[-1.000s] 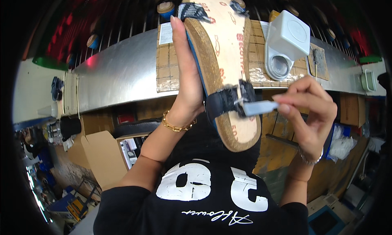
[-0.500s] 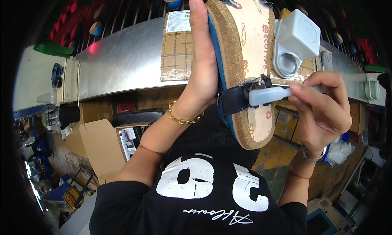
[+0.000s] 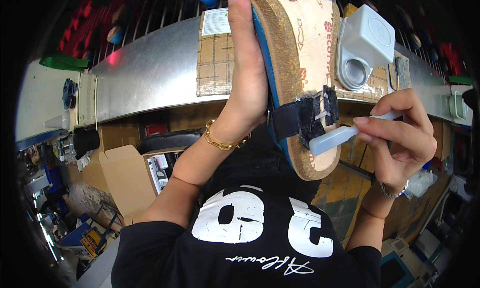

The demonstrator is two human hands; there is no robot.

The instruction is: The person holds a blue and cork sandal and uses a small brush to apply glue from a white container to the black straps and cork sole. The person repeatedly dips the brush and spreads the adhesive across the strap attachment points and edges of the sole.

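My left hand [image 3: 248, 73] grips a sandal sole [image 3: 287, 53] on a blue last [image 3: 265, 58] along its left side, thumb upward and the other fingers hidden behind. The sole has cork edges and a pale printed underside turned up. Black straps [image 3: 292, 119] fold over its edges, their ragged ends showing near the lower end. In my right hand [image 3: 400, 138], thumb and fingers pinch a flat, whitish plastic spreader [image 3: 332, 139]. Its broad end lies over the sole just below the strap end; I cannot tell whether it touches.
Beyond the sole, a white plastic pot [image 3: 370, 38] with a round opening stands on cardboard. A cardboard box [image 3: 214, 63] rests on the metal bench [image 3: 150, 68]. Rollers carry blue lasts [image 3: 115, 34] behind. An open carton [image 3: 127, 180] is at lower left.
The spreader has moved from over the strap end down onto the pale sole below, now tilted. My right hand shifted slightly right and down. The strap end is now uncovered.
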